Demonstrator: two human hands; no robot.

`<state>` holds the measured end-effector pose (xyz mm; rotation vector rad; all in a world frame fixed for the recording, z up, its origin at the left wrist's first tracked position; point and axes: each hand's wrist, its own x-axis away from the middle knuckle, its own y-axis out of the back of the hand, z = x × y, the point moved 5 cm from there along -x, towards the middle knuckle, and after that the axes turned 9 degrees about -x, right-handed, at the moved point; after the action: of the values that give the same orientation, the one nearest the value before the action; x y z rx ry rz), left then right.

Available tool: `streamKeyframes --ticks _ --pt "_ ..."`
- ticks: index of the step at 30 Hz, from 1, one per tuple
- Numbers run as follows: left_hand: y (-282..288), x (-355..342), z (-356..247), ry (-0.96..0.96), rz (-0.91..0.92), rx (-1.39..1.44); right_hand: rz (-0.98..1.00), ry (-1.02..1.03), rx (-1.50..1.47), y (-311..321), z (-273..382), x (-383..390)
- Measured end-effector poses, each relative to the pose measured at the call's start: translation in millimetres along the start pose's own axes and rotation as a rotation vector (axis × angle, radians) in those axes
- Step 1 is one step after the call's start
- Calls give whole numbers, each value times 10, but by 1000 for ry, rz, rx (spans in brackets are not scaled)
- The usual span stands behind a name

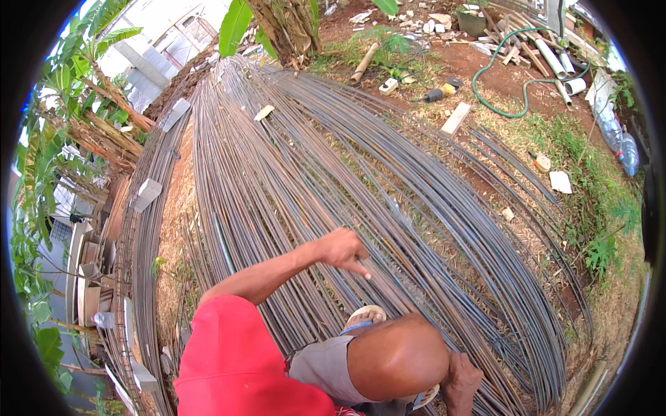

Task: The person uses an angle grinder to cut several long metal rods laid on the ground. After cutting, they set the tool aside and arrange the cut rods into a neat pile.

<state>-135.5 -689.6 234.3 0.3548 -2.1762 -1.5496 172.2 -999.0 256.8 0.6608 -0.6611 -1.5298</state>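
Note:
Long steel rods (pixel 250 173) lie side by side on the ground beneath me, fanning toward me from the far end. My left hand (pixel 343 251) hangs over the middle rods, index finger stretched downward, other fingers bent, with nothing visibly held. My right hand (pixel 461 381) is low beside my bare knee (pixel 402 353), fingers curled near the rods; what they hold, if anything, is unclear. My sandaled foot (pixel 364 319) is among the rods.
Concrete blocks (pixel 148 194) sit on another rod bundle at left, beside banana plants (pixel 111 132). At right are a green hose (pixel 485 104), pipes (pixel 548 55), a power tool (pixel 440 92), a pale board (pixel 456 118), plastic bottles (pixel 628 152) and grass.

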Motion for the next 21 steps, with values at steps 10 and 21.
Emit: streamKeyframes --ticks 10,21 --pt "-213 539 -410 146 93 -47 171 -72 -247 -488 -262 623" --pt "-317 550 172 157 26 0 67 33 -129 -408 169 -71"
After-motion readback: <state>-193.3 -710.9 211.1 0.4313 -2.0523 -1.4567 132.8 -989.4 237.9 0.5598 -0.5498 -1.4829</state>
